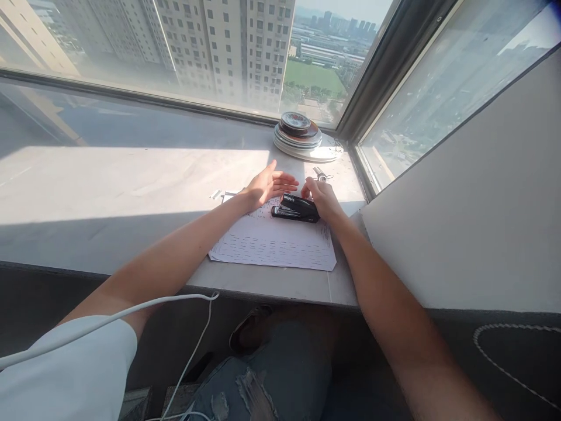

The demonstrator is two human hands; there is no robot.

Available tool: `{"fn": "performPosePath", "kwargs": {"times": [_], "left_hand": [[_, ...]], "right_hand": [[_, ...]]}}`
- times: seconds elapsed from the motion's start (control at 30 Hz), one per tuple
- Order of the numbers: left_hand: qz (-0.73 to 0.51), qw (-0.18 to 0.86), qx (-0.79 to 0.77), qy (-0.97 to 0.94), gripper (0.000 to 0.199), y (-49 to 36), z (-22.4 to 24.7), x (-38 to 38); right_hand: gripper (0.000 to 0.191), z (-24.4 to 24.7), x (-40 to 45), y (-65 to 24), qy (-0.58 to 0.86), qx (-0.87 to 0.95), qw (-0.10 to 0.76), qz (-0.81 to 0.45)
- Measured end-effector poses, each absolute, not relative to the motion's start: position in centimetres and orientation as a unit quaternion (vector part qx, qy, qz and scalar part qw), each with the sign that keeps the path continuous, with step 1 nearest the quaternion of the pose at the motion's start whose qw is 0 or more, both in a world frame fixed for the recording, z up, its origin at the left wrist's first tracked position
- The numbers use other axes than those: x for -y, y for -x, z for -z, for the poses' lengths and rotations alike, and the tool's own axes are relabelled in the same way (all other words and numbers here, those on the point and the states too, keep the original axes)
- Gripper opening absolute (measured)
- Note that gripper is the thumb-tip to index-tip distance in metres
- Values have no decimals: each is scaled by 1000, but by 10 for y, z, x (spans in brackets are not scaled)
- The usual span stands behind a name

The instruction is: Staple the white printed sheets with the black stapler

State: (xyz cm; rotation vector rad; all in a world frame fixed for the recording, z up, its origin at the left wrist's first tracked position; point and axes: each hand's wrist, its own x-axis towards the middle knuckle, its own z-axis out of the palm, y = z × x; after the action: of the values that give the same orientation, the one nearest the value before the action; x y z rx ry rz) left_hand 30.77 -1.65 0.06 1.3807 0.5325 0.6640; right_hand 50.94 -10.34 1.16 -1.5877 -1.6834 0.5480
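Observation:
My left hand [272, 182] is open over the far edge of the papers, its fingers stretched to the right and nothing in it. Just left of the keys, my right hand [321, 196] has its fingers curled together beside the right end of a black stapler [295, 209], partly covering that end. Whatever the curled fingers pinch, if anything, is too small to make out. The stapler lies across the upper part of the sheets of paper [272, 248], which carry printed or written lines. A bunch of keys [322, 175] lies right behind my right hand.
Near the window corner stands a stack of plates [298, 140] with a round dial-like object [295, 121] on top. Small pale strips [215, 194] lie left of the papers. A white cable [175, 299] hangs before the sill's front edge. A white wall [473, 204] bounds the right.

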Motion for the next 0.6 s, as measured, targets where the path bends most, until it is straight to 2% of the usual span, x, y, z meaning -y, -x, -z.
{"fn": "performPosePath", "kwargs": {"times": [0.4,0.53,0.6], "left_hand": [[-297,748,-238,-543,57,-307,0,15],[-297,754,-248,-531,56,-306,-3,18],[-297,759,-247,-524,55,-305,-5,20]], "right_hand": [[83,-4,104,-513,607,641,399,-248],[75,-19,112,-517,505,704,437,-244],[64,-25,115,-520,446,761,395,-258]]}}
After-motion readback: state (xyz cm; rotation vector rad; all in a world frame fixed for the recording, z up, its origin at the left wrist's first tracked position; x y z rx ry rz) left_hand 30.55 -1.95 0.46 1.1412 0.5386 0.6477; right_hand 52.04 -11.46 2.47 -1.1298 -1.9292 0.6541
